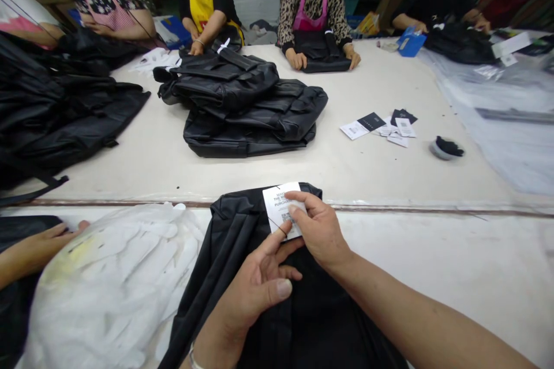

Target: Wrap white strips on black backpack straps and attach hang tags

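Observation:
A black bag (298, 299) of smooth, leather-like material lies in front of me on the near table. Over its top end is a white printed hang tag (277, 201) with a square code and a thin black cord. My right hand (320, 230) pinches the tag between thumb and fingers at its right side. From below, my left hand (255, 288) reaches up to the tag's lower edge. Its index fingertip touches the cord there, while the thumb and other fingers are spread apart.
Stacked black bags (255, 109) stand across the table seam, with more black bags (56, 103) at left. Loose tags (398, 126) and a small round tub (446, 148) lie right. A clear plastic bag of white pieces (116, 282) sits beside a co-worker's hand (38, 250). Several co-workers line the far side.

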A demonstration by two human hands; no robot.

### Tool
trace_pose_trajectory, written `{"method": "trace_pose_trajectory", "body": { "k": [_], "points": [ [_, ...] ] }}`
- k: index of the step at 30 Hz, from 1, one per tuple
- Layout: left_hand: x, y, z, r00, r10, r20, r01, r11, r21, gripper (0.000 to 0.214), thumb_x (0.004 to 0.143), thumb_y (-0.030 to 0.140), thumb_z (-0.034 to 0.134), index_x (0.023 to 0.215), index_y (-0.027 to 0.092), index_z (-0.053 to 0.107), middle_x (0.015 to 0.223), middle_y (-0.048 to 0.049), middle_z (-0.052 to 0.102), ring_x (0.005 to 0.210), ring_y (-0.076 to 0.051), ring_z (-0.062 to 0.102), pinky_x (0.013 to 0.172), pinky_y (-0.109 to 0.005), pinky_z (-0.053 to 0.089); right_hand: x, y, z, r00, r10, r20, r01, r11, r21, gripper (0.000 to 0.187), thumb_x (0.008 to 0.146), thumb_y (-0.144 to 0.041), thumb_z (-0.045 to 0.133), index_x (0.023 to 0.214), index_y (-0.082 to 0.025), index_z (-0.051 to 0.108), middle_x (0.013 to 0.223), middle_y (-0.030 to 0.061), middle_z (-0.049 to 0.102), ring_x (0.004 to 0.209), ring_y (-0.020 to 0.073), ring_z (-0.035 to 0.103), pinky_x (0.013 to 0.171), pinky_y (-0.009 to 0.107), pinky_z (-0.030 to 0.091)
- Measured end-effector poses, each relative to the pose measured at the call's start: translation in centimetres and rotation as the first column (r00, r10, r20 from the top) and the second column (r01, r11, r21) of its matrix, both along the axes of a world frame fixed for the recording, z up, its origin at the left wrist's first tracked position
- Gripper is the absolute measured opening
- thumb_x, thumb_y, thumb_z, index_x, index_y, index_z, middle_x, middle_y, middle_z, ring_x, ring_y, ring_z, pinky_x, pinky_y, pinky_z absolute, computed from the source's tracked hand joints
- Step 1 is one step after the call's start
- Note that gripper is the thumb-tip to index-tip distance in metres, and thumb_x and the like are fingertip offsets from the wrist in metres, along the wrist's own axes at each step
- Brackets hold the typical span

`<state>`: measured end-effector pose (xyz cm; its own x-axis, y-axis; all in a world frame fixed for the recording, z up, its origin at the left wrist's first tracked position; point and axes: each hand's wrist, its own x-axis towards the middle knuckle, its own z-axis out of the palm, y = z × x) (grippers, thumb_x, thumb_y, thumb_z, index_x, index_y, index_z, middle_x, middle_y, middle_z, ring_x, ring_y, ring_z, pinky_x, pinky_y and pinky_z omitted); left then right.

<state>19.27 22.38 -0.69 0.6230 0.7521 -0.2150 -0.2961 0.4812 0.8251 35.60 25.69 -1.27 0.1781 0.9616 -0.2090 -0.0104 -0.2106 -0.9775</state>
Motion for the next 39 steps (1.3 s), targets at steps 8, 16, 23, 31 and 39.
{"method": "trace_pose_trajectory", "body": {
  "k": [8, 16, 23, 31, 39],
  "points": [
    [-0.1, 0.8, -0.1, 0.999, 0.037, -0.025, -0.034, 0.994, 0.101, 0.09, 0.075, 0.045, 0.074, 0.15, 0.025, 0.03, 0.124, -0.0148, 0.053, 0.078, -0.013, 0.053, 0.055, -0.021, 0.039, 1.6, -2.8, -1.5, 0.878, 0.473, -0.07, -0.455, 0.872, 0.181, 0.058, 0.09, -0.045, 0.056, 0.141, -0.023, 0.04, 0.111, 0.0076, 0.065, 0.102, 0.0232, 0.06, 0.09, 0.039, 0.046],
    [-0.1, 2.7, 0.1, 0.796, 0.373, -0.476, -0.252, 0.92, 0.3, 0.041, 0.08, 0.039, 0.07, 0.117, 0.023, 0.07, 0.124, -0.0083, 0.064, 0.111, -0.025, 0.06, 0.096, -0.034, 0.05, 4.3, -0.4, -1.0, 0.911, -0.003, -0.412, 0.048, 0.994, 0.098, 0.036, 0.085, -0.028, 0.06, 0.119, -0.018, 0.057, 0.05, -0.0073, 0.047, 0.049, 0.0113, 0.044, 0.056, 0.027, 0.04],
    [-1.8, 0.8, 1.6, 0.771, 0.36, -0.525, -0.359, 0.927, 0.109, 0.031, 0.069, 0.039, 0.079, 0.089, 0.015, 0.077, 0.074, -0.0088, 0.073, 0.055, -0.014, 0.063, 0.05, -0.022, 0.051, 3.8, 2.8, -1.7, 0.841, 0.144, -0.522, -0.151, 0.988, 0.03, 0.048, 0.076, -0.027, 0.068, 0.122, -0.021, 0.058, 0.119, 0.0097, 0.065, 0.097, 0.0189, 0.062, 0.079, 0.032, 0.049],
    [0.1, 9.3, 7.8, 0.725, 0.682, -0.092, -0.636, 0.715, 0.292, 0.033, 0.073, 0.038, 0.075, 0.1, 0.019, 0.071, 0.085, -0.0068, 0.074, 0.072, -0.016, 0.07, 0.053, -0.02, 0.051, 3.6, 2.7, -4.8, 0.944, 0.122, 0.305, -0.166, 0.979, 0.12, 0.029, 0.081, -0.022, 0.057, 0.11, -0.02, 0.064, 0.104, 0.0068, 0.069, 0.09, 0.0187, 0.064, 0.085, 0.038, 0.052],
    [4.0, 21.1, 0.1, 0.791, 0.55, -0.27, -0.221, 0.667, 0.712, 0.037, 0.079, 0.039, 0.067, 0.104, 0.013, 0.071, 0.097, -0.0107, 0.074, 0.094, -0.022, 0.069, 0.086, -0.034, 0.053, 3.7, 1.5, -5.9, 0.759, 0.067, 0.647, -0.352, 0.879, 0.322, 0.03, 0.083, -0.012, 0.052, 0.11, -0.02, 0.063, 0.113, 0.0091, 0.064, 0.109, 0.0219, 0.058, 0.097, 0.043, 0.049]
  ]
}}
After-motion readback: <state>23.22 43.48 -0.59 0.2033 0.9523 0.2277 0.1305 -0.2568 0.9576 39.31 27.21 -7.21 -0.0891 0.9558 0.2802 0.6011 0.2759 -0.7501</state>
